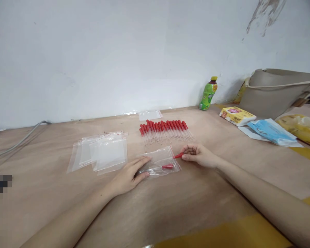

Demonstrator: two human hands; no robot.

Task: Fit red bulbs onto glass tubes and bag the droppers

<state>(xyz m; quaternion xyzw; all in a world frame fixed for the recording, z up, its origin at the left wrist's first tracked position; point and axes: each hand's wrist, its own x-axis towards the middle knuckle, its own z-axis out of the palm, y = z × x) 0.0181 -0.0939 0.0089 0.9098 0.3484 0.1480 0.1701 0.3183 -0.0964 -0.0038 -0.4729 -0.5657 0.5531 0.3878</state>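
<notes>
My left hand (131, 173) grips the left end of a clear plastic bag (155, 159), thumb on its near side and fingers on its far side. Inside the bag lies one dropper with a red bulb (167, 166). At the bag's right, red-edged mouth, my right hand (196, 155) pinches the red bulb of another dropper (179, 155). That dropper points left toward the bag; its thin clear stem is hard to make out. Just beyond, a row of droppers (164, 126) lies side by side, red bulbs away from me and clear stems toward me.
Flat clear bags (108, 151) overlap on the left, and another small stack (150, 115) lies by the wall. A green bottle (208, 94), a yellow tissue pack (237, 115), a blue packet (271, 131) and a grey bag (271, 91) stand at right. A grey cable (23, 139) runs along the left.
</notes>
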